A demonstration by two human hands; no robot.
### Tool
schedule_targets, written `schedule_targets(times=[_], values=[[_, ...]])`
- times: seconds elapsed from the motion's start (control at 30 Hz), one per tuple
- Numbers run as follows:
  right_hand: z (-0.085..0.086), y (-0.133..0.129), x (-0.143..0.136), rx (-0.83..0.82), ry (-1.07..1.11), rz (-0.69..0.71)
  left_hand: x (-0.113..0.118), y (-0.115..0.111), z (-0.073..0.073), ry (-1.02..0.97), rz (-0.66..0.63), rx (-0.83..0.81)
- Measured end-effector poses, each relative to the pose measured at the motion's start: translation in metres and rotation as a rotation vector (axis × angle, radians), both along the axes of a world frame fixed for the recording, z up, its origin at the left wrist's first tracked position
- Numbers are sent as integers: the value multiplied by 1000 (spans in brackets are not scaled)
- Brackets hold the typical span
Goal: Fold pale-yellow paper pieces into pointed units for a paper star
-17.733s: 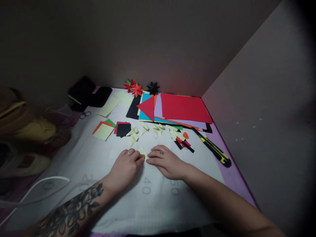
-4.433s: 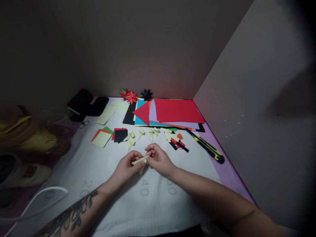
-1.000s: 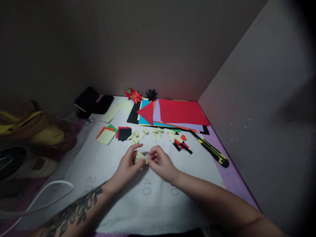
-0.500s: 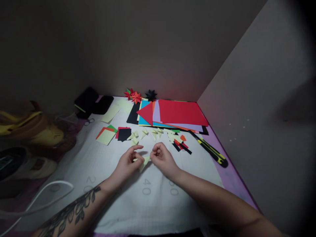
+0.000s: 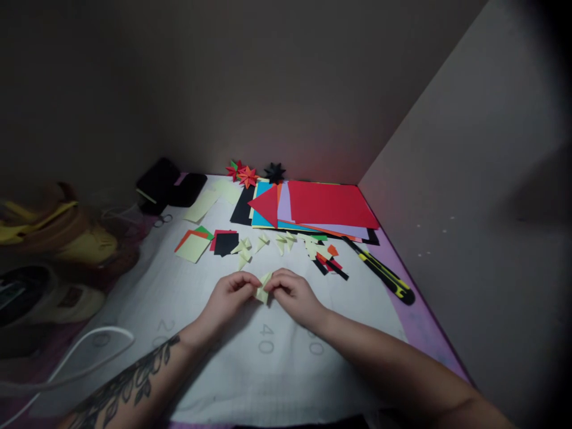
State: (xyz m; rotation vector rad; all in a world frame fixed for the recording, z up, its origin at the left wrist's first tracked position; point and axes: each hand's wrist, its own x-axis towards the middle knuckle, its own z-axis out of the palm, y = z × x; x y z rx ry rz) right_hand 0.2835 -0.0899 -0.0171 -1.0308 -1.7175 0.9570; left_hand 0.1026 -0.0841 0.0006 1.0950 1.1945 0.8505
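Note:
A small folded piece of pale yellow paper [image 5: 263,293] is pinched between both hands above the white cloth. My left hand [image 5: 232,295] grips its left side with thumb and fingertips. On the opposite side, my right hand [image 5: 295,295] holds it in a like pinch, its curled fingers hiding part of the fold. Just beyond the hands lie several folded pale yellow paper pieces [image 5: 261,241]. To the left of them are small paper squares, a pale yellow one [image 5: 193,247] on orange and green, and a black one [image 5: 226,244] over red.
A black and yellow utility knife [image 5: 384,274] lies at the right beside paper scraps [image 5: 330,265]. Behind are stacked coloured sheets, red [image 5: 333,204] on top, and paper stars [image 5: 274,173]. Scissors [image 5: 163,220] and a white cable [image 5: 89,339] are on the left.
My left fingers have closed in from a looser spread. The folded paper is now turned more upright, with both hands pinching it at its sides.

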Motion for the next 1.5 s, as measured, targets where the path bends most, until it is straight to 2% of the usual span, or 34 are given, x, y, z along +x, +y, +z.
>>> schedule_targets(times=[0.23,0.33,0.4,0.5,0.67,0.83,1.0,1.2,1.3,1.5], values=[[-2,1,5,8,36,-20,-4,-1,1,-84,-36,-126],[1,0,5,-7,55,-59,-6,-1,3,-146,-93,-117],[2,0,5,-13,71,-82,-8,-1,4,-107,-141,-37],[2,0,6,-14,93,-106,-8,-1,6,44,-175,193],[1,-2,4,1,112,-122,-6,-4,7,265,-134,593],[0,-4,2,29,129,-126,-4,-7,7,309,-99,732],[-1,-3,2,-18,166,-98,-3,-6,11,292,-112,712],[0,0,-5,-199,358,-81,-1,-6,11,294,-89,630],[0,-1,-8,-286,410,-115,2,-8,8,280,-50,551],[0,-2,-10,-327,394,-220,5,-7,0,216,1,333]])
